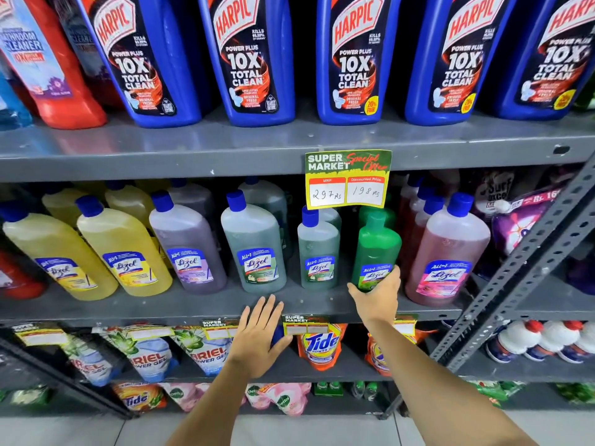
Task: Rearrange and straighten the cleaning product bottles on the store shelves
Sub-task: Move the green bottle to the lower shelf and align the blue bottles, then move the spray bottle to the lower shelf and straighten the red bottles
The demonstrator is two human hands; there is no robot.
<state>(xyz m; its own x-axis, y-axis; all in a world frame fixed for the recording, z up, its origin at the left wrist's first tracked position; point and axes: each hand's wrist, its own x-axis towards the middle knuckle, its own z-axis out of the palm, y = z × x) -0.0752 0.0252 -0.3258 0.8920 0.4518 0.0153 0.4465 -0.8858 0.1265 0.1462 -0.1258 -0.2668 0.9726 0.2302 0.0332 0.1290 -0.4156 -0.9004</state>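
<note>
A row of Lizol bottles stands on the middle shelf (pixel 199 305): two yellow ones (pixel 124 243) at left, then a purple one (pixel 188 243), two grey-green ones (pixel 254 243), a bright green bottle (pixel 376 246) and a pink one (pixel 447 249). My right hand (pixel 378 296) grips the base of the bright green bottle, thumb on its left side, fingers on the label. My left hand (pixel 257 336) hovers with spread fingers at the shelf's front edge, below the grey-green bottles, holding nothing. Blue Harpic bottles (pixel 254 59) line the top shelf.
A yellow-green price tag (pixel 347 180) hangs from the upper shelf edge above the green bottle. Ariel (pixel 148 355) and Tide pouches (pixel 320 344) fill the shelf below. A slanted grey metal brace (pixel 528 262) crosses at right, beside Surf packs (pixel 515 214).
</note>
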